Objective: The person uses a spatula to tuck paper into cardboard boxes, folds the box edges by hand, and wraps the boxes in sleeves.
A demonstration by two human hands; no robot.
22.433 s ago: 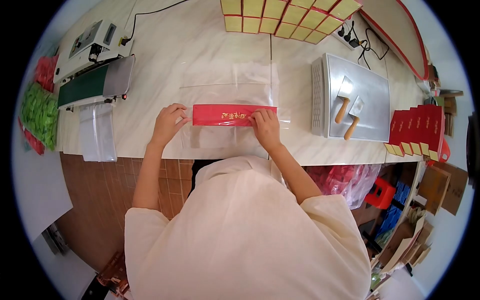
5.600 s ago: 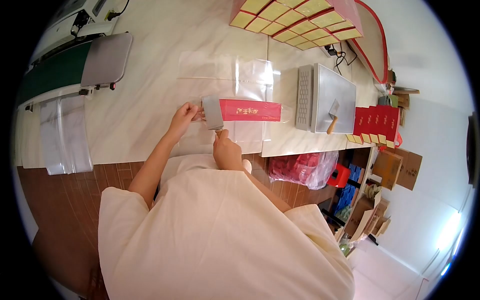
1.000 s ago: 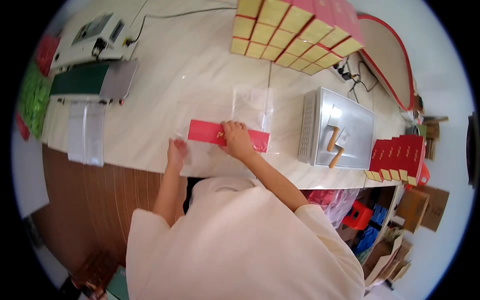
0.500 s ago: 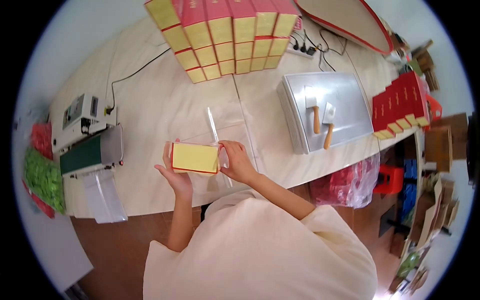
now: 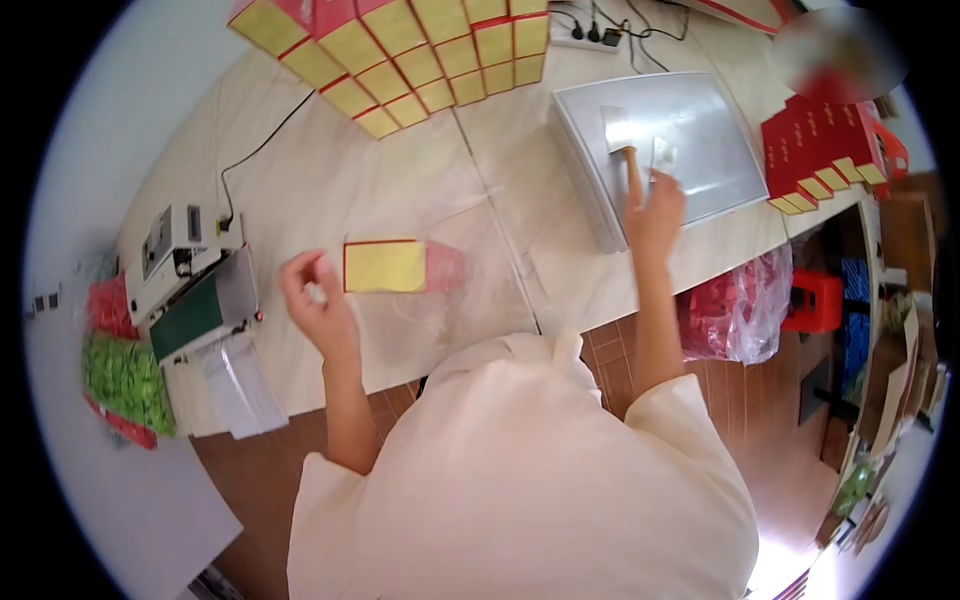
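Observation:
A box with a yellow face [image 5: 384,267] and red edges stands on clear plastic film [image 5: 480,235] on the table. The red part to its right is blurred. Just left of the box, my left hand [image 5: 320,305] is raised with curled fingers around a small whitish thing that I cannot make out. My right hand [image 5: 655,215] is closed around the handle of the right scraper [image 5: 664,155], which lies on the grey metal case [image 5: 715,135]; the hand hides most of that handle. Beside it lies the left scraper [image 5: 632,170], its wooden handle close to my fingers.
Stacked yellow-ended boxes [image 5: 420,65] stand at the back. A machine with a green belt [image 5: 188,320] is at the left, with plastic bags [image 5: 243,385] hanging over the table edge. Red boxes [image 5: 815,145] stand at the right, near a power strip [image 5: 585,37] and cables.
Both hands have let go of the box, which now rests on the film. My right hand has moved right to the scrapers; my left has moved slightly left. The view has shifted.

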